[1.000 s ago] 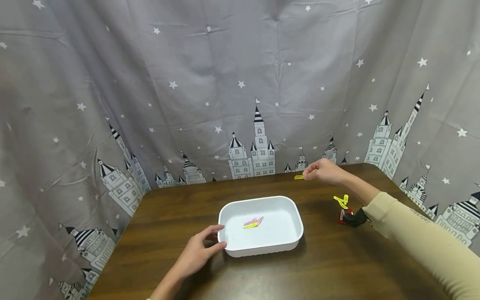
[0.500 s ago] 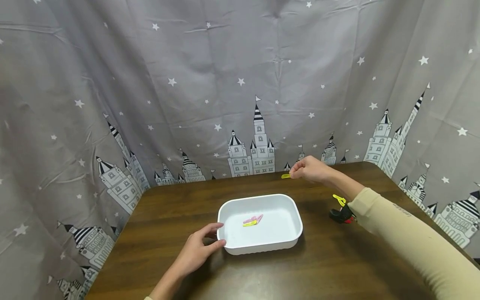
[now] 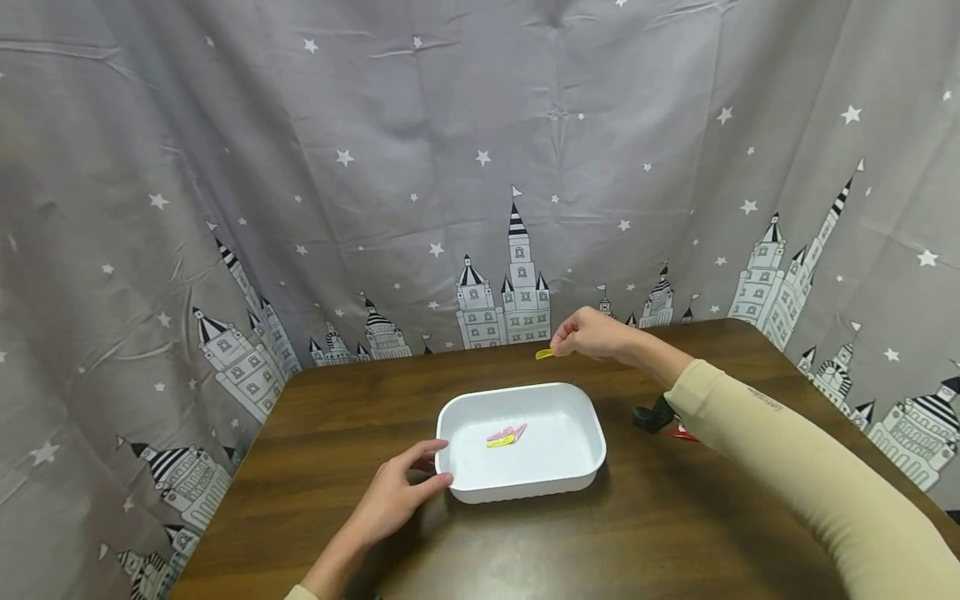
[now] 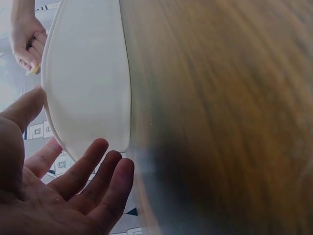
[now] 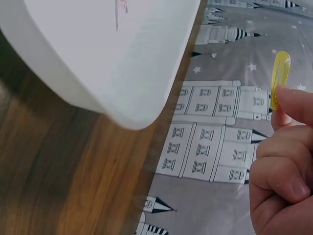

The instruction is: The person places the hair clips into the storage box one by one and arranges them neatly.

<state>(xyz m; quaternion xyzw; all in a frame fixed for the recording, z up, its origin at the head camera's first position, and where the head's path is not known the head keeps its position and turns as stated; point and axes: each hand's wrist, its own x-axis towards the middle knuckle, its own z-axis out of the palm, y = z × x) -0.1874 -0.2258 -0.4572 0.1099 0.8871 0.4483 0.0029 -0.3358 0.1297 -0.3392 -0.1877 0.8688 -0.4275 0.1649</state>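
My right hand [image 3: 588, 332] pinches a yellow snap hair clip [image 3: 544, 354] between thumb and forefinger, behind and above the white plastic basin [image 3: 525, 483]. In the right wrist view, the clip [image 5: 280, 73] points up from the fingertips, and the other fingers are folded in. Inside the basin lie pink hair clips [image 3: 521, 431] and a yellow hair clip [image 3: 501, 442], close together. My left hand [image 3: 393, 492] rests against the basin's left end. In the left wrist view, its thumb touches the rim, and its loosely extended fingers [image 4: 90, 159] lie along the outer wall.
A red hair clip [image 3: 682, 432] lies on the brown wooden table [image 3: 360, 408], right of the basin and partly hidden by my right sleeve [image 3: 795, 450]. A black camera [image 3: 654, 414] hangs under that wrist. A grey castle-print curtain [image 3: 360, 167] hangs behind the table.
My right hand has moved left with the yellow hair clip, toward the basin. The sleeve now covers the yellow clips on the table's right. The left hand has stayed at the basin.
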